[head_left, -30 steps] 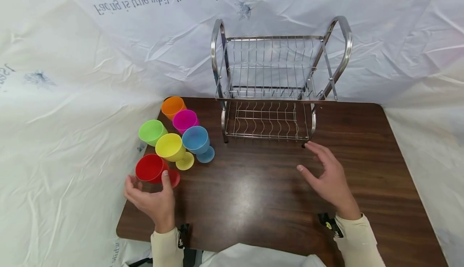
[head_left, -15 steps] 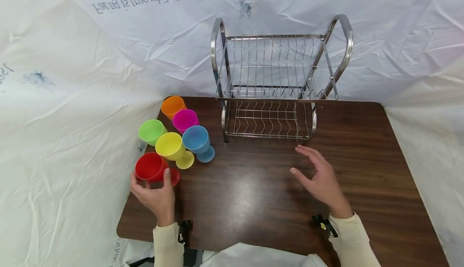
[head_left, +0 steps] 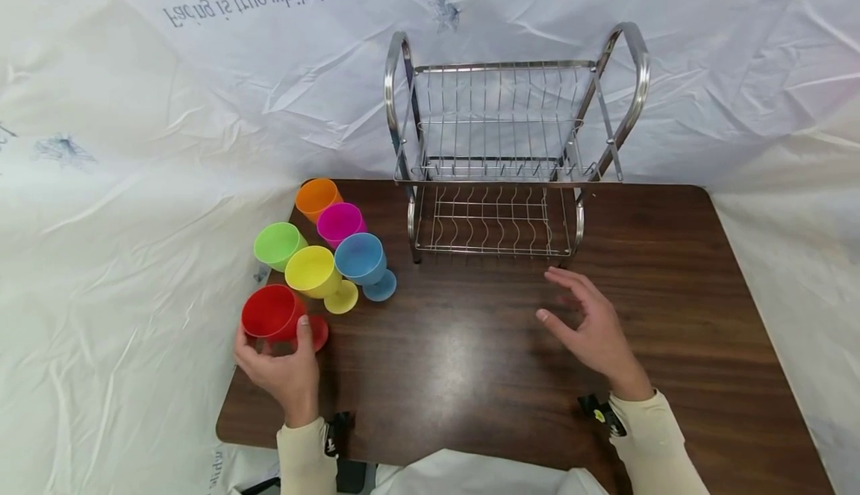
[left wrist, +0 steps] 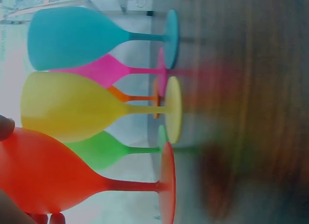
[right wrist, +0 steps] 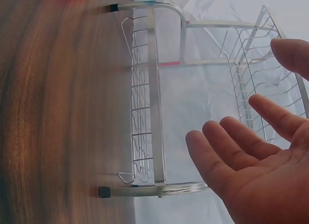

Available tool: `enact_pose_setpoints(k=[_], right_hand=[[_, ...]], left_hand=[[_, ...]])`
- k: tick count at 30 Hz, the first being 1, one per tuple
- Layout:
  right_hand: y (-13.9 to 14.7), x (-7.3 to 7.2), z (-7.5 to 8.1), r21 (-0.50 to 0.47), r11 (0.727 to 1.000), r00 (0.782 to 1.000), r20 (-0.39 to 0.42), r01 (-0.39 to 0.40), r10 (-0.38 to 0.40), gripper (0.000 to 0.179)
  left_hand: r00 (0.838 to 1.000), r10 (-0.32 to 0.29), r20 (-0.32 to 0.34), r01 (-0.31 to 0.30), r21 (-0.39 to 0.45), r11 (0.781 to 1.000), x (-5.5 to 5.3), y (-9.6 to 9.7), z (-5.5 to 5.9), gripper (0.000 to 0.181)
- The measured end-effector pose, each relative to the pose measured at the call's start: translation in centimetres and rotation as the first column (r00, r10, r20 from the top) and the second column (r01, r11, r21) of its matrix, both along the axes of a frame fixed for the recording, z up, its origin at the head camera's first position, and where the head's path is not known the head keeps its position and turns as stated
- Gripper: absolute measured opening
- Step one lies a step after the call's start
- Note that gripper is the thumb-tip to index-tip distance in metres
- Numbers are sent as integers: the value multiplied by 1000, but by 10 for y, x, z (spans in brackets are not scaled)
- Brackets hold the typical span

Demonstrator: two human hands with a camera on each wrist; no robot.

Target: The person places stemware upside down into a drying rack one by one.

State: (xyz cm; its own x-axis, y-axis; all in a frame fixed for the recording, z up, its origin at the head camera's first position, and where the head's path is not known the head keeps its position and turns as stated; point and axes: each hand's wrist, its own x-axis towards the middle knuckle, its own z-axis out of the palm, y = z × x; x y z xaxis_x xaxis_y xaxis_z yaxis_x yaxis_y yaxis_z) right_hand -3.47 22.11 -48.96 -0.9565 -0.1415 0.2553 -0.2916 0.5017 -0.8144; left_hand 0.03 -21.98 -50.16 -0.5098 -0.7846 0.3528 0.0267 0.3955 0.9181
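Note:
My left hand (head_left: 285, 375) holds a red plastic goblet (head_left: 272, 316) by its bowl, thumb on one side and fingers on the other. In the left wrist view the red goblet (left wrist: 53, 173) is upright, its foot seemingly just off the table. Beside it stand a yellow goblet (head_left: 314, 271), a blue goblet (head_left: 361, 257), a light green goblet (head_left: 277, 245), a magenta goblet (head_left: 340, 224) and an orange goblet (head_left: 317, 198). My right hand (head_left: 598, 334) hovers in front of the dish rack (head_left: 497, 181), holding nothing, fingers extended and apart from the thumb.
The two-tier metal rack stands at the back of the brown wooden table (head_left: 463, 375), with bare wire shelves. White printed sheeting (head_left: 134, 92) hangs behind and beside the table. The yellow goblet stands close to the red one.
My left hand has closed around the red goblet's bowl and shifted it slightly left. My right hand has moved a little to the left, then stayed nearly still.

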Motion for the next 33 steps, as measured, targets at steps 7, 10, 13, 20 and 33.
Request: enact_pose_setpoints(k=[7, 10, 13, 20, 33], right_hand=[[1, 1, 3, 1, 1000, 1000, -3, -16, 16, 63], [1, 3, 6, -3, 1000, 1000, 0, -25, 25, 64], [0, 4, 12, -13, 999, 999, 4, -38, 38, 66], [-3, 6, 27, -56, 993, 995, -10, -103, 103, 71], [-15, 5, 46, -124, 972, 980, -23, -201, 200, 74]], left_hand=[[995, -52, -80, 48, -44, 998, 8, -4, 5, 90], [988, -94, -124, 83, -93, 992, 12, 1, 13, 91], [976, -153, -154, 130, -150, 980, 15, 13, 26, 90], [916, -357, -183, 306, -259, 916, 13, 43, 45, 86], [737, -675, 18, 634, -363, 683, -11, 62, 32, 92]])
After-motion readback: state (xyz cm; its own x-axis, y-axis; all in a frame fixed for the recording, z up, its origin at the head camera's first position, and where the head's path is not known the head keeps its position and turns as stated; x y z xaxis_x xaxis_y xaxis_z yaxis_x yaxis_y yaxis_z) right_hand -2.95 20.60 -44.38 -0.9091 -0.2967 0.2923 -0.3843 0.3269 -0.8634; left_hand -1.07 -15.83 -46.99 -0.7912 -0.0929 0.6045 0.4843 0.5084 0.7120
